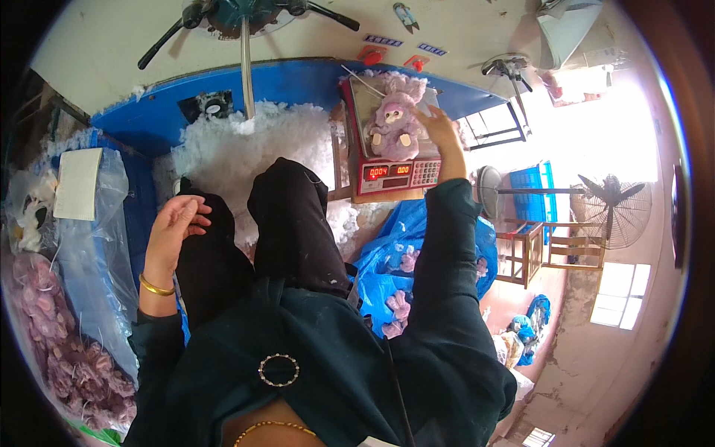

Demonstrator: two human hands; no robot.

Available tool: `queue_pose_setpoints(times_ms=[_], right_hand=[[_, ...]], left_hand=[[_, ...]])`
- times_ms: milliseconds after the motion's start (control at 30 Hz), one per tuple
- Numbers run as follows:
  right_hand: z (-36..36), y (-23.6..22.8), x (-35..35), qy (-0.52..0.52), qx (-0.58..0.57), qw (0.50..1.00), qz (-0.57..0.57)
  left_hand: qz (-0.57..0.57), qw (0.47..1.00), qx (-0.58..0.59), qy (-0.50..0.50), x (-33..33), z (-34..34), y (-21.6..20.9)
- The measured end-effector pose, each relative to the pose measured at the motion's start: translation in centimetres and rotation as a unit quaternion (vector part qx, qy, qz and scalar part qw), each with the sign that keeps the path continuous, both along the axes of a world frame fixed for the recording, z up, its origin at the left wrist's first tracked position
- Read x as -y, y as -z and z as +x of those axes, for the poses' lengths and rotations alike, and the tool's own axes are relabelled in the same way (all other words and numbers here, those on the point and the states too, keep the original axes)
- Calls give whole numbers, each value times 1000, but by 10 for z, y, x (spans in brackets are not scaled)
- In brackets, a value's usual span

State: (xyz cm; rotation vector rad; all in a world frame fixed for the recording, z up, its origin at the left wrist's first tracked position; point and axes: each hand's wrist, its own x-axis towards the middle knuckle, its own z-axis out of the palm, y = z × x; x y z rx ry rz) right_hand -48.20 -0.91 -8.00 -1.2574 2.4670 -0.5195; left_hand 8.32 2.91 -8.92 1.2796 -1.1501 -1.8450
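Observation:
A purple plush toy [395, 127] with a pale muzzle and cream feet lies face up on the tray of a red electronic scale [361, 160]. At the toy's right side is my right hand [439, 128], its fingers apart and reaching over the toy's edge; whether they touch it I cannot tell. My left hand [177, 227], wearing a gold bangle at the wrist, hovers above my left thigh. Its fingers are loosely bent and apart, with nothing visible in them.
White stuffing [261, 141] fills the blue trough before my knees. Beneath the machine panel stands a metal tube [246, 71]. A clear bag of purple plush pieces [67, 350] sits at left; a blue sack [380, 261] with more plush lies right. Beyond are a fan [611, 208] and a blue crate [532, 190].

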Motion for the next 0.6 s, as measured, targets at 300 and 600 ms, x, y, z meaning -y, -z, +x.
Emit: queue_pose_setpoints(times_ms=[300, 600], right_hand=[[-9, -23, 20, 232, 175, 956, 28], [91, 19, 1, -175, 122, 977, 8]], left_hand=[[-42, 981, 124, -141, -21, 65, 39], [-26, 454, 868, -201, -177, 292, 68]])
